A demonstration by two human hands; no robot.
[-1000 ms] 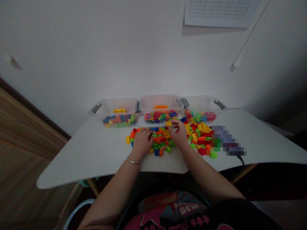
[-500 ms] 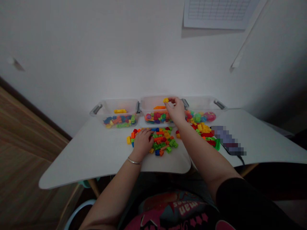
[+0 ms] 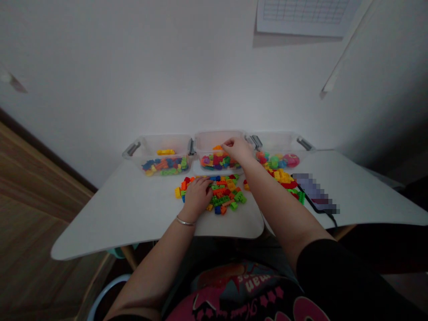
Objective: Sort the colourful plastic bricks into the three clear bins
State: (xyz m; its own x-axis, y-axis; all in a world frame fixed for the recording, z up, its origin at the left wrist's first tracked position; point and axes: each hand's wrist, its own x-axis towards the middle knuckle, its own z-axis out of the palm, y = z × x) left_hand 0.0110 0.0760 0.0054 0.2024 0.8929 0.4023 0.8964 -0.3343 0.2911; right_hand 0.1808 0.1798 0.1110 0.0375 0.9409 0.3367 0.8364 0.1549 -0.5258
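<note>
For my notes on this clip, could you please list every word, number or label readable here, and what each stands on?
"man", upside down, on the shirt
Script below it: too blurred to read.
Wall chart: grid entries too small to read.
Blurred patch: unreadable.

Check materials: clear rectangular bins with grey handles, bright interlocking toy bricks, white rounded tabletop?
Clear bins: likely moulded transparent plastic, glossy, contents show through. Bright toy bricks: moulded plastic, saturated colours, visible studs, slight sheen. White tabletop: probably laminate, smooth, soft sheen; core hidden.
</note>
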